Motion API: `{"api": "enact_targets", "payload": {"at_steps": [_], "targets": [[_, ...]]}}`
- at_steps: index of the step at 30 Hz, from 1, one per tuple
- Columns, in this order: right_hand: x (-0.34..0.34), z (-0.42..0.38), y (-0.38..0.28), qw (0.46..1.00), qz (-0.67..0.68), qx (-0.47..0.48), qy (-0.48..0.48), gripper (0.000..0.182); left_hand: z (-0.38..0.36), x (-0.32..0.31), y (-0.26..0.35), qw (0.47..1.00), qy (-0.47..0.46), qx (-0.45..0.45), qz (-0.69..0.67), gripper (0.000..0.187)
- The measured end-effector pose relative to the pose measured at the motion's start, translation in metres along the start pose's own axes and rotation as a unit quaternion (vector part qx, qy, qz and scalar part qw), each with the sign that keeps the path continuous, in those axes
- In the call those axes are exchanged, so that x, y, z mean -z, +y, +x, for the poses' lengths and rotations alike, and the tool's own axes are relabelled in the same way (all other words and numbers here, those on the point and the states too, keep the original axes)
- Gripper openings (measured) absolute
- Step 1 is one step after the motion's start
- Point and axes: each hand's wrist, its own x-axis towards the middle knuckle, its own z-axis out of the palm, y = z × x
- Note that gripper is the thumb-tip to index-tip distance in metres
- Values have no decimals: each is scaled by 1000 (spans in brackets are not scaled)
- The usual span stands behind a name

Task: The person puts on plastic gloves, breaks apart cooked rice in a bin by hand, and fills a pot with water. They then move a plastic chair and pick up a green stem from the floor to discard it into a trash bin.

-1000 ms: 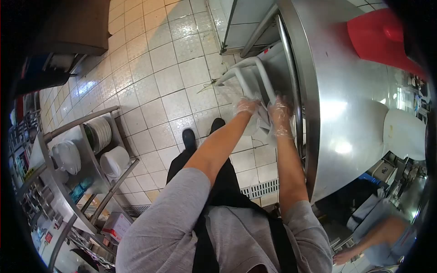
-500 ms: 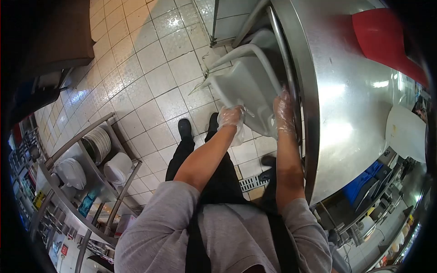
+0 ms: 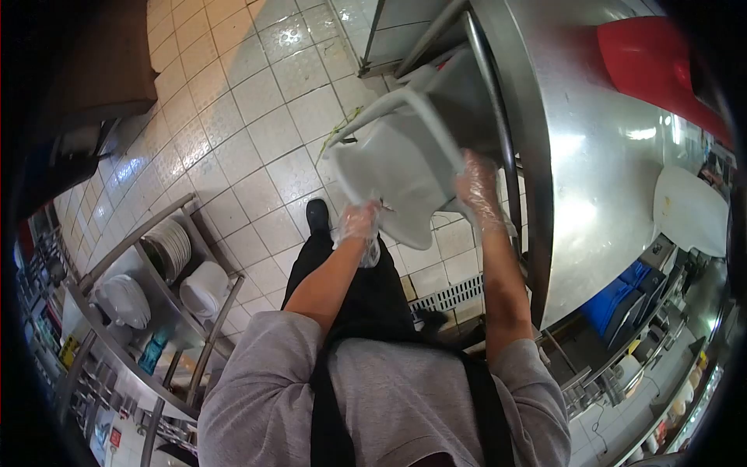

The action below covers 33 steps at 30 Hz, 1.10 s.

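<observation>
A light grey plastic chair (image 3: 393, 159) with curved armrests is tilted in front of me, beside the metal table's edge. My left hand (image 3: 360, 221), in a clear plastic glove, grips the chair's near left edge. On its other side my right hand (image 3: 476, 184), gloved the same way, is closed round the end of the curved armrest. Both hands' fingertips are partly hidden by the chair and the gloves.
A steel table (image 3: 580, 156) runs along the right, with a red chair-like object (image 3: 646, 66) and a white board (image 3: 689, 210) on it. At left, a metal cart (image 3: 183, 292) holds stacked plates (image 3: 167, 247). A floor drain (image 3: 451, 296) lies near my feet.
Both hands and the grey chair have moved left and away from the table, and the chair has turned a little. More of the dark grey thing under the table shows.
</observation>
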Motion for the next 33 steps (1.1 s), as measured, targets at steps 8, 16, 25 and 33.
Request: {"api": "enact_targets", "payload": {"at_steps": [8,16,25,33], "targets": [[-13,-56,-93,970,104,-19,-218,56,-51,5,-92,917,-80,180,-347,34],[-59,-108,-190,958,93,-32,-271,63,-69,67,-184,897,-32,237,-371,39],[0,-169,-225,941,168,-98,-275,51,-78,93,-268,888,-25,299,-348,35],[18,-209,-247,951,103,-89,-277,54,-60,87,-302,895,-37,218,-388,34]]}}
